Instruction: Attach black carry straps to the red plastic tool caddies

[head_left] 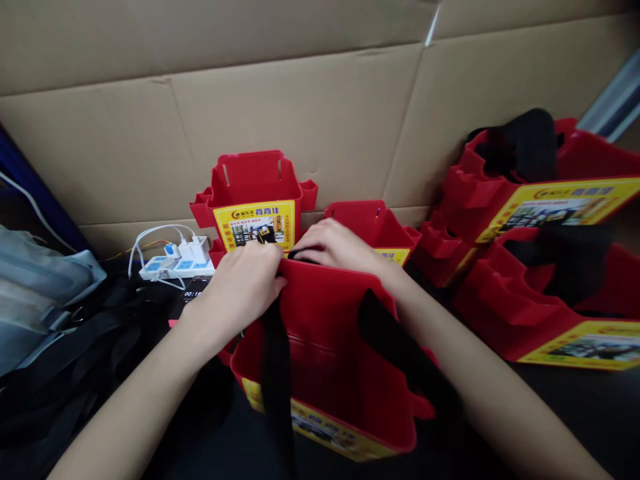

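Note:
A red plastic tray-like box with a yellow label and black webbing straps lies tilted in front of me. My left hand is closed in a pinch on a black strap at the box's far rim. My right hand rests curled on the same rim, fingers pressing on another bit of black strap. A second black strap runs across the box under my right forearm.
Two more red boxes stand against the cardboard wall. A stack of red boxes with straps fills the right. A white power strip with plugs and loose black straps lie left.

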{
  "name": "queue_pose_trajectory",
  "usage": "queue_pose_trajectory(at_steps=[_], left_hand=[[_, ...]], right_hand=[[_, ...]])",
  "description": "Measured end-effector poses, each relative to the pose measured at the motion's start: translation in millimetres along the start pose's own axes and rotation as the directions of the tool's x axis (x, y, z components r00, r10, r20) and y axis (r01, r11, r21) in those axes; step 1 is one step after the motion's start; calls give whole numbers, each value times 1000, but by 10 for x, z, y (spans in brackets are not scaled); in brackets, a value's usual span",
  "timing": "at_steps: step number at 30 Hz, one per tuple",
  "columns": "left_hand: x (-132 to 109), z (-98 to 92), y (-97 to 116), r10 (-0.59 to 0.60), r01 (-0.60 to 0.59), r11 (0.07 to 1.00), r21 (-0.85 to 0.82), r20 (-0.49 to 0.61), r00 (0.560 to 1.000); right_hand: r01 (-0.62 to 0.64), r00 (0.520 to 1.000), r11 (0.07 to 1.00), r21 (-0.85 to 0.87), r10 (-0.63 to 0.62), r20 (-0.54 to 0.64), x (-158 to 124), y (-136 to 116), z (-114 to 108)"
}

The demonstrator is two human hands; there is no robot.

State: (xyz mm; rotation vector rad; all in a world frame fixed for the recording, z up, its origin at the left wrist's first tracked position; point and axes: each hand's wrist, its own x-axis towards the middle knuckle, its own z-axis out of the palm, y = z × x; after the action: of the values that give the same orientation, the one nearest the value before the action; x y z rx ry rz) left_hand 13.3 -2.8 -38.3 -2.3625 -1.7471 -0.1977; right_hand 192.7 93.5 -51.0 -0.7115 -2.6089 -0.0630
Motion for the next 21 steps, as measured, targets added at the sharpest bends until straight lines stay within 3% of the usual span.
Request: queue_pose_trajectory(at_steps=[1, 3, 5, 6, 7, 9, 10, 12, 13, 15, 17, 19, 21], left_hand=[[-5, -7, 4, -2, 2, 1000, 20, -2, 1000], [-13, -18, 10, -6, 6, 999, 44, -3, 1000], [-16, -23, 17, -13, 13, 999, 53, 0, 1000], [-18, -24, 23, -18, 17, 998, 57, 4, 1000], [-19, -25, 30, -21, 21, 998, 61, 4, 1000], [-22, -28, 46, -26, 26, 997, 71, -6, 1000], [-23, -29, 54, -26, 27, 997, 73, -13, 1000], [-25, -30, 65, -32, 34, 996, 79, -25, 999], [-26, -30, 67, -34, 36, 996, 84, -27, 999], [-30, -26, 61, -33, 35, 994, 99, -29, 999], [-35, -19, 46, -23, 27, 993, 114, -36, 999], [-38, -8, 26, -15, 20, 993, 119, -43, 999], [-37, 3, 11, -14, 20, 993, 118, -55, 998]], right_hand=[[-118, 991, 988, -94, 111, -81, -28, 82, -30], [-393, 904, 888, -241, 324, -279, -130, 256, -155], [-538, 825, 784, -310, 415, -383, -238, 359, -293], [-521, 838, 790, -324, 401, -369, -272, 363, -337], [-443, 883, 839, -315, 348, -314, -285, 333, -353], [-180, 977, 962, -205, 150, -150, -246, 199, -293], [-38, 997, 993, -113, 30, -76, -202, 115, -227], [153, 988, 987, 42, -154, 15, -100, -26, -73], [189, 981, 980, 66, -191, 36, -58, -65, -11], [149, 989, 989, -19, -149, 20, -25, -57, 32], [-20, 997, 979, -205, 4, -80, -70, 52, -43], [-223, 968, 909, -353, 163, -192, -163, 200, -182], [-328, 942, 849, -414, 260, -214, -249, 304, -292]])
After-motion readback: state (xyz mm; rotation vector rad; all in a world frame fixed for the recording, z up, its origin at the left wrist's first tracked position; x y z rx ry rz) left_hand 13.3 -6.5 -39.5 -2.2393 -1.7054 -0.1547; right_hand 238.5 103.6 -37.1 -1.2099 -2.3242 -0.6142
